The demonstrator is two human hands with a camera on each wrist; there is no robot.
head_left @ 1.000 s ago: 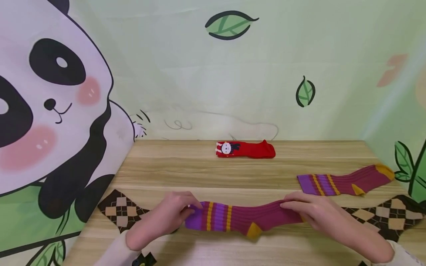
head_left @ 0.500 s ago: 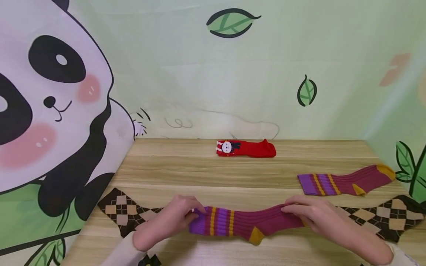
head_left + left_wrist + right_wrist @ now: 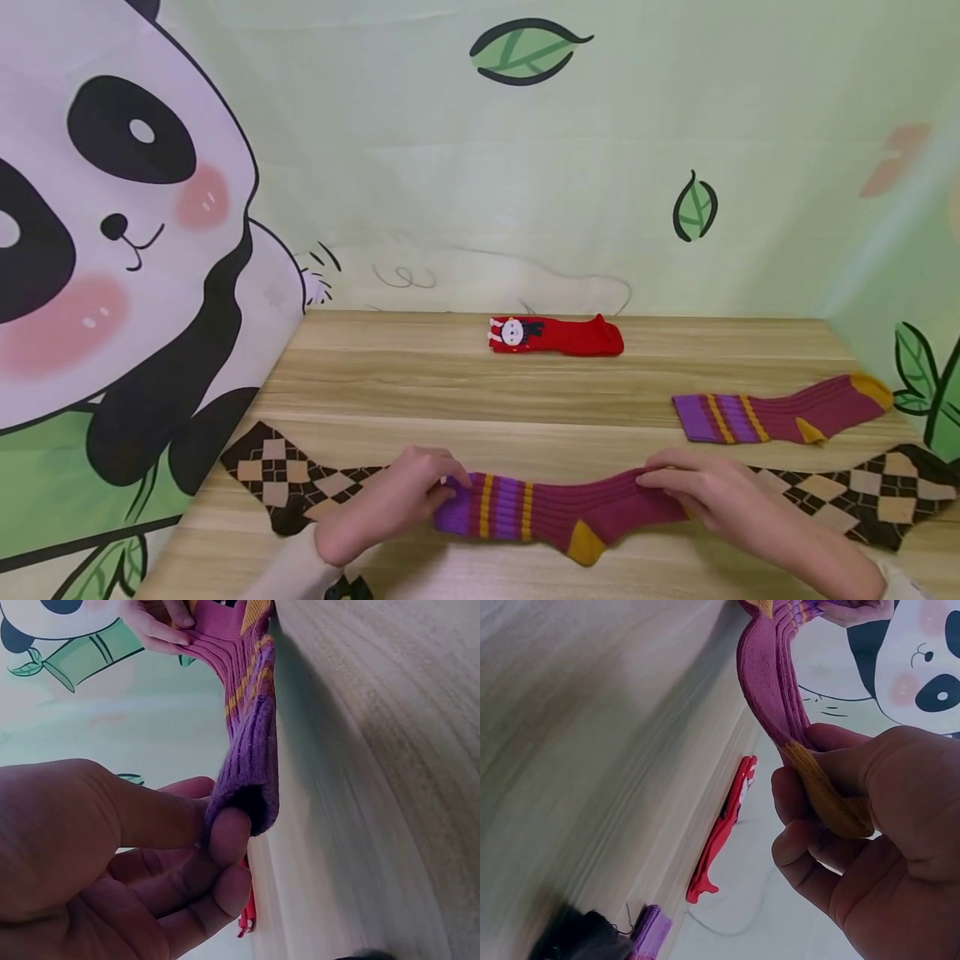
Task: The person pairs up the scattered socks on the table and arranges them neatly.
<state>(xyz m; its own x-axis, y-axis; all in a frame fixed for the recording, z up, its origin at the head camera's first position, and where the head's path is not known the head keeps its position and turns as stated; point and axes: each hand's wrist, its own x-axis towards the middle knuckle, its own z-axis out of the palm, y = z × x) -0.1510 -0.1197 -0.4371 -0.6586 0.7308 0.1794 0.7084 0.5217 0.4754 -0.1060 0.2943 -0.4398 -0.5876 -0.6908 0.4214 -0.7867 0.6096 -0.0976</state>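
Stretched sideways between both hands is a maroon ribbed sock (image 3: 555, 508) with a purple cuff, yellow stripes and a yellow heel. The left hand (image 3: 408, 497) pinches the cuff at its opening; in the left wrist view the thumb and fingertips clasp the purple rim (image 3: 247, 772). At the other end the right hand (image 3: 712, 492) pinches the toe, whose yellow tip (image 3: 832, 799) shows between thumb and fingers in the right wrist view. A shadow under the sock suggests it is held above the table. A matching maroon sock (image 3: 787, 412) lies flat behind the right hand.
A red sock (image 3: 558, 335) with a white animal face lies at the table's back edge. Brown checkered socks lie on the wooden table (image 3: 420, 375), one at the left (image 3: 273, 475) and another at the right (image 3: 877, 492). A panda-printed cloth (image 3: 450, 167) stands behind.
The held sock and both hands have shifted slightly toward the near edge, with the left hand also moving right. More of the left checkered sock shows. Both hands keep their grip.
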